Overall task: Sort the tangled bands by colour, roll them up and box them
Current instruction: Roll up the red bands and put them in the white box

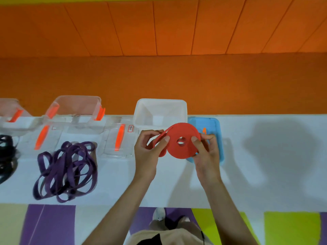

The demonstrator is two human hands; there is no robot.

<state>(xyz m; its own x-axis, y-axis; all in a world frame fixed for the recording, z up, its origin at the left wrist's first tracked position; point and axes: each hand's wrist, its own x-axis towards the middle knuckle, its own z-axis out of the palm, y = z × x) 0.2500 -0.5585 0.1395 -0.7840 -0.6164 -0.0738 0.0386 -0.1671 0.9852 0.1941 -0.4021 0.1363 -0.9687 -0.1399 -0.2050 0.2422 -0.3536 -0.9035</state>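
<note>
Fingers (152, 133) of my left hand (147, 154) and right hand (208, 156) pinch the nearly wound red roll (184, 147) before the white box (160, 106). Purple bands (65, 170) and, seemingly, black ones (5, 156) lie unrolled at left.

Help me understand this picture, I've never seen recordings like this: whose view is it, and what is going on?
There is no machine here, just a person wearing a camera on the head, so you look down along their own arms. The left hand and right hand pinch a red band roll, mostly wound, with a loose end by the left hand. Beneath is a white table. On it lie a tangled heap of purple bands, black bands at the left edge, clear boxes with orange latches, an open white box and a blue tray behind the roll.
</note>
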